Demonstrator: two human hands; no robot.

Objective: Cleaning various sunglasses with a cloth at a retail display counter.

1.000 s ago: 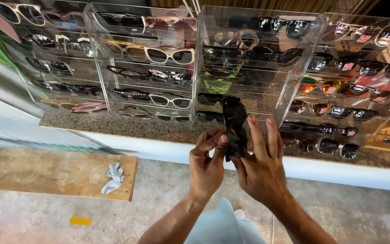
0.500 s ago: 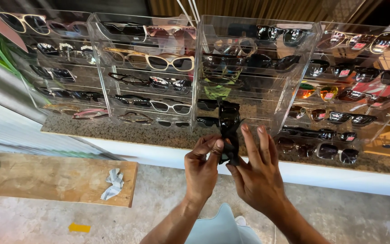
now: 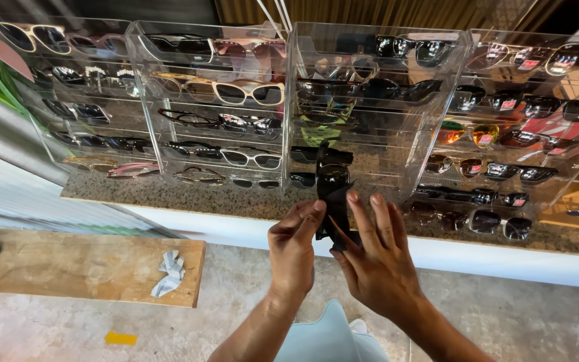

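Black sunglasses (image 3: 333,184), seemingly cloth-wrapped, pinched by left hand (image 3: 294,249), right hand (image 3: 376,265).

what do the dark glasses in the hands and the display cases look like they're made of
Dark sunglasses: probably glossy black plastic, since lens and frame catch highlights. Display cases: clear acrylic or similar, see-through with bright edges. Both the left hand and right hand hold the glasses.
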